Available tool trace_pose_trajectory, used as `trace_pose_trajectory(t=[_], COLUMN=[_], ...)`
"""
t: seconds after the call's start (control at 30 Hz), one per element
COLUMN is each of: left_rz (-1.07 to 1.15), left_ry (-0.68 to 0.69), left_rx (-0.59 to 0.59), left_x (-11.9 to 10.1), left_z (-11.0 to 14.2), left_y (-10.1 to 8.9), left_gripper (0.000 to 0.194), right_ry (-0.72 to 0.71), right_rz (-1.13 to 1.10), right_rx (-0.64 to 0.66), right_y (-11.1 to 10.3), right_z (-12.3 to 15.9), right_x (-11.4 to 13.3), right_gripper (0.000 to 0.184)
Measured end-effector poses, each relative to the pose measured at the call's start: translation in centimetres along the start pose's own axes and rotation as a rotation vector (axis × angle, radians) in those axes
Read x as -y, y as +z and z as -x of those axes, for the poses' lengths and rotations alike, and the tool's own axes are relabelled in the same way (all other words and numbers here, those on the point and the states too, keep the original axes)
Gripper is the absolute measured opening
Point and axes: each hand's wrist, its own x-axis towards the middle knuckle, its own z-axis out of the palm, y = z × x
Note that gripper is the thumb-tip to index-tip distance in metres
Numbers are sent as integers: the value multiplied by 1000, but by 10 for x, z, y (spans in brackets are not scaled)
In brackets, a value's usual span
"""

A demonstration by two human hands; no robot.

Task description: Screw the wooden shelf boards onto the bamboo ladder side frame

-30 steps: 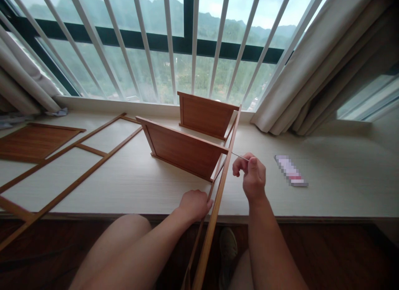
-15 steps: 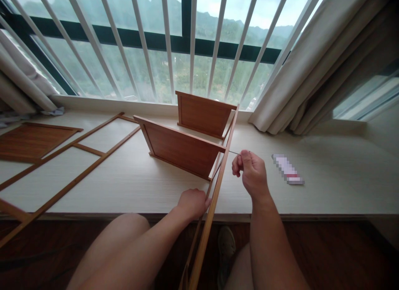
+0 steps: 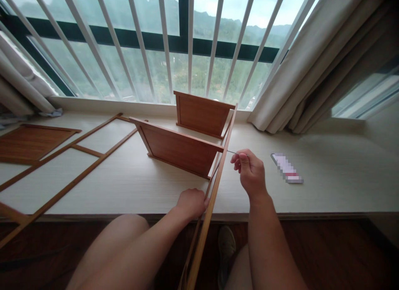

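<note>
Where panels stand, pale ledge, curtains

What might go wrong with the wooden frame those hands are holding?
The thin metal rod might slip, because the right hand pinches it with the fingertips while it points into the frame's side.

The wooden frame could tip or twist, since its near end sticks out past the edge of the white ledge and the left hand steadies it at just one spot.
</note>
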Motion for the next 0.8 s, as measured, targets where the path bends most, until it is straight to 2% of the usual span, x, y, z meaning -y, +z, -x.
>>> trace_pose_trajectory(t=[0.17, 0.3, 0.5, 0.8], left_rz=[17, 20, 19, 19], left_ry=[-1, 1, 15, 15], left_rx=[14, 16, 16, 7], left_x=[-1, 0, 0, 0], left_z=[2, 3, 3, 2], left_y=[-5, -5, -5, -5], left_gripper=[57, 57, 56, 54], right_ry=[109, 218, 279, 285], right_rz=[-194, -321, -358, -336], right_rx=[-36, -65, -42, -23], right_y=[5, 8, 6, 7], right_z=[-1, -4, -5, -3], right_x=[2, 4, 5, 7], right_gripper=[48, 49, 46, 47])
